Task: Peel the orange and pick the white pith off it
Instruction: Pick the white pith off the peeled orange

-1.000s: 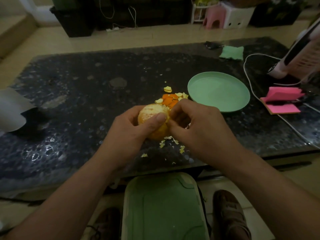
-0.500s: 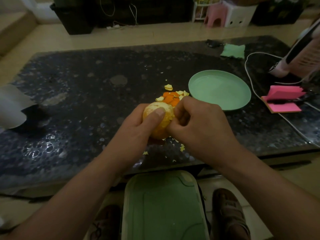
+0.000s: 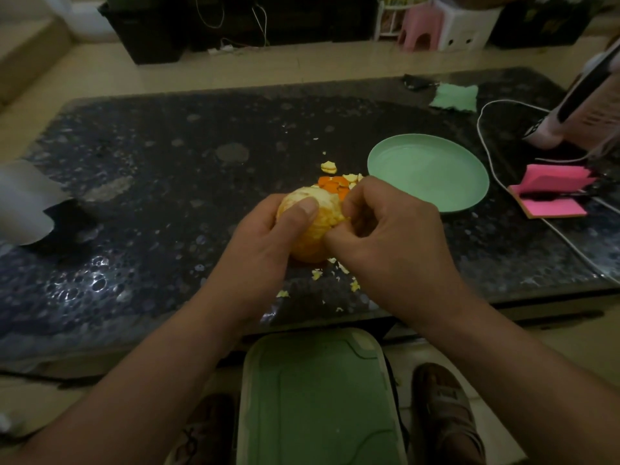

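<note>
A peeled orange (image 3: 318, 226), pale with pith, is held above the near part of the dark stone table (image 3: 161, 182). My left hand (image 3: 265, 243) grips it from the left, thumb across its top. My right hand (image 3: 385, 236) has its fingers curled against the orange's right side, pinching at the surface; what is between the fingertips is hidden. A heap of orange peel pieces (image 3: 333, 184) lies just behind the fruit. Small pale pith scraps (image 3: 317, 274) are scattered on the table under my hands.
A mint-green plate (image 3: 429, 172) sits to the right of the peel heap. Pink sticky notes (image 3: 550, 193), a white cable (image 3: 486, 162) and a green cloth (image 3: 456, 97) lie at the far right. A green stool seat (image 3: 318, 397) stands below the table's near edge.
The orange has been turned slightly in my left hand, and my right fingers have shifted along its right side. The view has drifted a little.
</note>
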Tool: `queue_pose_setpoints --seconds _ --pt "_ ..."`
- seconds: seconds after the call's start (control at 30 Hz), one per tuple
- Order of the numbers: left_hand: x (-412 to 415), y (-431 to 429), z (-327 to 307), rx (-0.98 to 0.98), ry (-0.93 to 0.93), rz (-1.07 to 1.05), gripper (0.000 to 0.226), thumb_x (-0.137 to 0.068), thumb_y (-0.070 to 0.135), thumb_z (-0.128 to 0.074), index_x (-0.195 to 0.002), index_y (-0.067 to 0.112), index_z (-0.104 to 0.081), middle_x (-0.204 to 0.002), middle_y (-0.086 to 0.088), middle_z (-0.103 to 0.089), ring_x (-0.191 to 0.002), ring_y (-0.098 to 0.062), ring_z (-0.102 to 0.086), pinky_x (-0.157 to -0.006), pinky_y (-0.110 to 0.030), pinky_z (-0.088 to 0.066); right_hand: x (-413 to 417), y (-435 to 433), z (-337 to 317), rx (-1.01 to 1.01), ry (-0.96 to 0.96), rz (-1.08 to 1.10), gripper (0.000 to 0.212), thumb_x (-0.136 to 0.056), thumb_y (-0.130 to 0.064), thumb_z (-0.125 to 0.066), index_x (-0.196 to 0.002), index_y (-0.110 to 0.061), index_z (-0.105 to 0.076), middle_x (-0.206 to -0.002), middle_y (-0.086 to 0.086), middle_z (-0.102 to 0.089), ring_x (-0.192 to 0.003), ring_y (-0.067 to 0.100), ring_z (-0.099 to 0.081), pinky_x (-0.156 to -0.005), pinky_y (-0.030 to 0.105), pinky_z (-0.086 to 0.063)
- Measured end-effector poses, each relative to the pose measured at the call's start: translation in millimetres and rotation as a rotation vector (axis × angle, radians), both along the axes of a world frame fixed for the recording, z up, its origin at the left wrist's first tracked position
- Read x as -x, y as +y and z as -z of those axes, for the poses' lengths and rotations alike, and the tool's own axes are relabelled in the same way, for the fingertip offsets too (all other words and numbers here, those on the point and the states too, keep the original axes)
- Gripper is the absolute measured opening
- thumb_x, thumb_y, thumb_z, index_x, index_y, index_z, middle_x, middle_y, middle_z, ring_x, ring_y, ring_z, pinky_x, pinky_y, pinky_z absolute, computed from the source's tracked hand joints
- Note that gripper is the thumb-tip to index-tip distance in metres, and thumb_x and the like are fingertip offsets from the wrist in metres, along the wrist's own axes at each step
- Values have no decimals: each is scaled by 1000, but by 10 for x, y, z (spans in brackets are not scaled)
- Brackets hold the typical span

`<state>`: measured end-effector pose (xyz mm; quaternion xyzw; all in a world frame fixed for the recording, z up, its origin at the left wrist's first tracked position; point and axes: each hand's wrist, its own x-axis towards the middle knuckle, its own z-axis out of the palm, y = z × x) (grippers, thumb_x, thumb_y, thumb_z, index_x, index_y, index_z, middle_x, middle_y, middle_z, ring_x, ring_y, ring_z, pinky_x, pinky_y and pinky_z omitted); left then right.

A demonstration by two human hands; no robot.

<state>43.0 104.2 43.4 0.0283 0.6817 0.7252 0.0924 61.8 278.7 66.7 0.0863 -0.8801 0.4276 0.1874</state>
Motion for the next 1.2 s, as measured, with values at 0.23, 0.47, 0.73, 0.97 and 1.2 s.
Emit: queue_pose_setpoints --seconds 0.23,0.47,0.73,0.97,1.2 --pt "66 -50 -38 -137 -101 -52 48 -100 44 -58 -134 12 -67 -130 -19 -74 -116 -41 -73 -100 -66 -58 -33 33 -9 79 6 -51 14 -85 -12 -72 -79 -11 -60 -68 2 -59 -64 21 -54 -57 35 -45" --pt "83 -45 -119 -198 -149 -106 40 -87 45 -63 -119 22 -70 -117 -10 -80 -106 -32 -77 -79 -43 -66 104 101 21 431 -239 -24 8 -98 -12 -70 -99 -18 -67 -93 -2 -73 -85 15 -73 -80 41 -64" --pt "99 -53 -51 -93 -230 -24 62 -93 61 -62 -135 15 -66 -130 -21 -72 -100 -35 -72 -69 -34 -60 153 125 82 3 -52 -114 24 -95 -29 -78 -118 -29 -71 -104 -12 -68 -90 7 -65 -75 19 -55" --pt "108 -98 -25 72 -219 45 60 -95 69 -63 -129 20 -71 -115 -11 -77 -82 -17 -71 -65 -30 -54 130 144 101 -329 142 -151 11 -99 -30 -69 -106 -22 -71 -93 -8 -69 -82 10 -62 -70 37 -56" --pt "61 -84 -24 175 -149 74 61 -86 68 -59 -117 16 -70 -87 -6 -72 -65 -14 -65 -50 -23 -47 133 71 148 -440 188 -99 8 -95 -24 -65 -92 -17 -66 -80 -2 -64 -69 18 -57 -61 44 -52"
